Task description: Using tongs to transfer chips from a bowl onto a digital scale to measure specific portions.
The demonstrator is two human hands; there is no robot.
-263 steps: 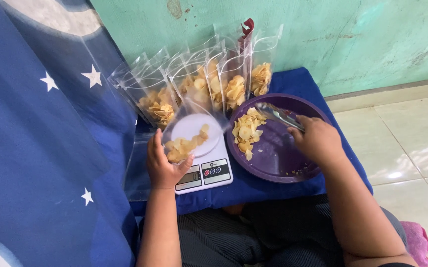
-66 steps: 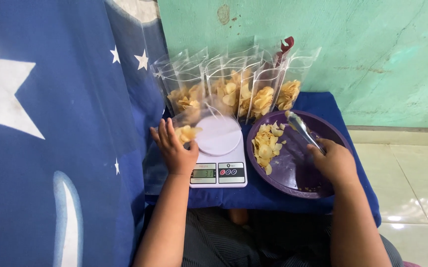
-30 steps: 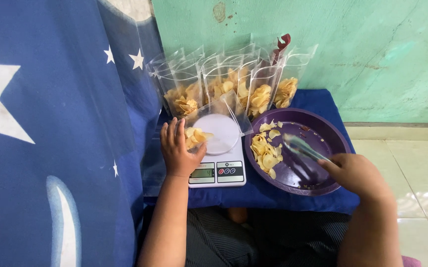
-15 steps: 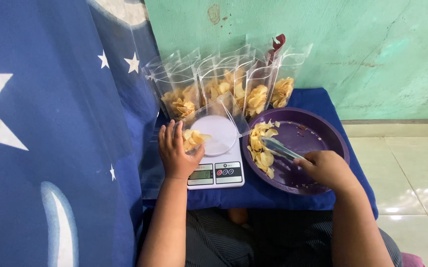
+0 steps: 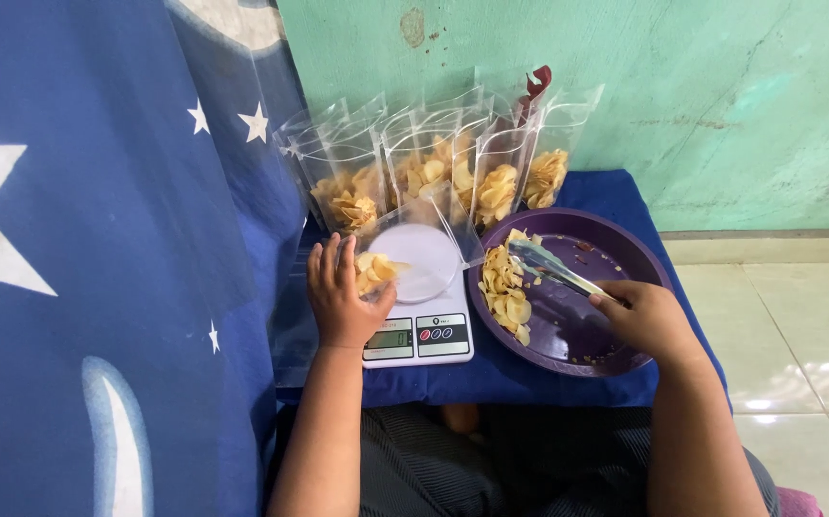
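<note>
Nearest, at 6 o'clock, the person's lap sits under a low worktop (image 5: 529, 383) w/ blue cloth. Left hand (image 5: 343, 297), approx 8 o'clock of the scale (image 5: 419, 330), has fingers curled around a clear pouch (image 5: 386, 273) part-filled w/ chips, holding it on the white round pan. Right hand (image 5: 649, 321) at 4 o'clock of the purple bowl (image 5: 616, 254) has fingers clenched on metal tongs (image 5: 553, 268), whose tips lie right at the chip pile (image 5: 505, 287) on the bowl's 9 o'clock side; can't tell if chips are pinched yet. Judging by this, the step is topping up the pouch to weight. Next move prob needs a small pinch of chips, lifted across to the pouch mouth, w/ left hand keeping the mouth open and the readout in view. Further back, at 12 o'clock, a row of filled pouches (image 5: 434, 172) stands against the green wall (image 5: 673, 86); star-print blue fabric (image 5: 99, 239) hangs at 9 o'clock.
</note>
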